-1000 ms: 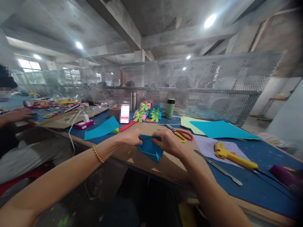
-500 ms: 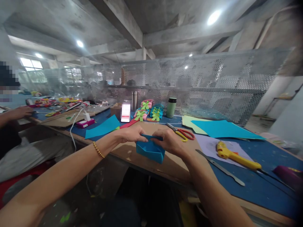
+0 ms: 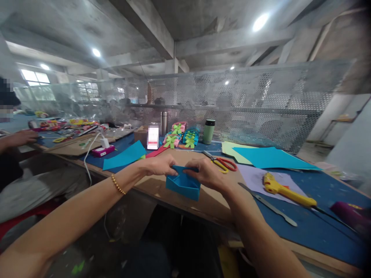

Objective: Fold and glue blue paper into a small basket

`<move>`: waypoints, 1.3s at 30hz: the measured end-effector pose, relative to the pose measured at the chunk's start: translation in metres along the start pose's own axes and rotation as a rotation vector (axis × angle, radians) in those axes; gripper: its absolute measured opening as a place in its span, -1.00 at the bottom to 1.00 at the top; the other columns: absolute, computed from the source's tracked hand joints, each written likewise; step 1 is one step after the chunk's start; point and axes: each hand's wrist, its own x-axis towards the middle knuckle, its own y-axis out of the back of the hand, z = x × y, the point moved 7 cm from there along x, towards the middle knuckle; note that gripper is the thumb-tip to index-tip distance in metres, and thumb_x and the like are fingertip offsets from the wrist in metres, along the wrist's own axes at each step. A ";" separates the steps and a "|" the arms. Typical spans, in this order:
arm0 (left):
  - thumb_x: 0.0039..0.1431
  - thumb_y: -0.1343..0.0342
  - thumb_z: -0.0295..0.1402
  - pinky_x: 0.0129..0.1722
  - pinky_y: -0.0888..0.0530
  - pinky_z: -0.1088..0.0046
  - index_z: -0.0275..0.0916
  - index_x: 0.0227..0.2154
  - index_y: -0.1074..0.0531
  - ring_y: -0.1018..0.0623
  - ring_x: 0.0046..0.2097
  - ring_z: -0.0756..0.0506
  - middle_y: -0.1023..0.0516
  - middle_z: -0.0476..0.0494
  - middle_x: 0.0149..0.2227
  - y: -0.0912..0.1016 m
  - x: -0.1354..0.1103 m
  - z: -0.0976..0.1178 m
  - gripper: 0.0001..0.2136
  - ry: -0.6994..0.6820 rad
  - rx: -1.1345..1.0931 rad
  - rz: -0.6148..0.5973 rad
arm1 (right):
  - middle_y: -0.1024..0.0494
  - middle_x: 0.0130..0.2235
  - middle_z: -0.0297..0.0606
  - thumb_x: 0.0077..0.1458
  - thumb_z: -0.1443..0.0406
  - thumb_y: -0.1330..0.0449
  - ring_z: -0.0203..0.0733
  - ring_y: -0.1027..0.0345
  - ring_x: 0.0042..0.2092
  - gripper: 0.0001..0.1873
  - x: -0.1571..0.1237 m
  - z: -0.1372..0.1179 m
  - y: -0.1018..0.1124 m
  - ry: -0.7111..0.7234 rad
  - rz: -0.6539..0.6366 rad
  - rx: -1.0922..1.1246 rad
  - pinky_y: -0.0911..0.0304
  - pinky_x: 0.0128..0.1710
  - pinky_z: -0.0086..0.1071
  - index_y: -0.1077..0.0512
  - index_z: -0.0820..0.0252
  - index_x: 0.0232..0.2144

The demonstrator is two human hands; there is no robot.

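A small blue folded-paper box (image 3: 182,184) is held between both hands just above the brown cardboard sheet (image 3: 208,200) at the table's front edge. My left hand (image 3: 158,165) pinches the box's upper left rim, and a gold bead bracelet sits on that wrist. My right hand (image 3: 204,172) pinches the upper right rim, thumb and fingers closed on the paper. The box's open top faces away from me and its front wall faces the camera.
Red-handled scissors (image 3: 222,163), a yellow glue gun (image 3: 285,191) and a metal ruler (image 3: 268,205) lie to the right on the blue table. Blue and green paper sheets (image 3: 269,157), finished pink and blue boxes (image 3: 181,138), a green flask (image 3: 208,132) stand behind. Another person's hand (image 3: 21,137) works at far left.
The blue box has turned in my hands from a tilted, corner-down pose to level, with its front wall toward me. Both hands have kept their grip.
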 end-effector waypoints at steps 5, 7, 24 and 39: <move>-0.07 -0.17 -0.31 -0.46 -0.17 0.46 -0.29 -0.59 -0.41 -0.21 -0.48 0.03 -0.24 0.05 -0.57 -0.001 0.000 -0.001 -0.85 0.008 -0.005 0.002 | -0.50 -0.45 -0.32 0.16 0.36 -0.18 -0.32 -0.22 -0.42 -0.83 0.000 0.002 0.000 -0.037 -0.017 0.022 0.03 -0.41 -0.43 -0.51 0.25 -0.45; -0.05 -0.16 -0.31 -0.45 -0.18 0.45 -0.29 -0.57 -0.42 -0.21 -0.48 0.03 -0.24 0.05 -0.57 -0.003 0.000 0.000 -0.85 -0.005 -0.018 -0.019 | -0.48 -0.47 -0.33 0.15 0.35 -0.19 -0.33 -0.20 -0.43 -0.83 0.000 0.003 0.000 -0.054 -0.019 0.018 0.04 -0.42 -0.42 -0.50 0.26 -0.47; -0.06 -0.26 -0.18 -0.51 -0.02 0.41 -0.24 -0.67 -0.41 -0.18 -0.54 0.03 -0.19 0.07 -0.64 0.001 0.003 -0.004 -0.73 0.004 0.237 0.222 | -0.53 -0.43 -0.31 0.14 0.32 -0.21 -0.30 -0.28 -0.39 -0.85 0.000 0.006 -0.002 -0.025 -0.032 0.095 -0.09 -0.37 -0.42 -0.54 0.24 -0.43; -0.06 -0.25 -0.16 -0.52 -0.08 0.45 -0.24 -0.66 -0.36 -0.22 -0.52 0.03 -0.25 0.06 -0.62 0.001 0.001 -0.011 -0.71 0.045 0.073 0.226 | -0.50 -0.48 -0.32 0.11 0.28 -0.18 -0.30 -0.25 -0.42 -0.79 -0.001 0.015 0.007 -0.101 0.047 0.192 -0.10 -0.44 -0.45 -0.51 0.25 -0.50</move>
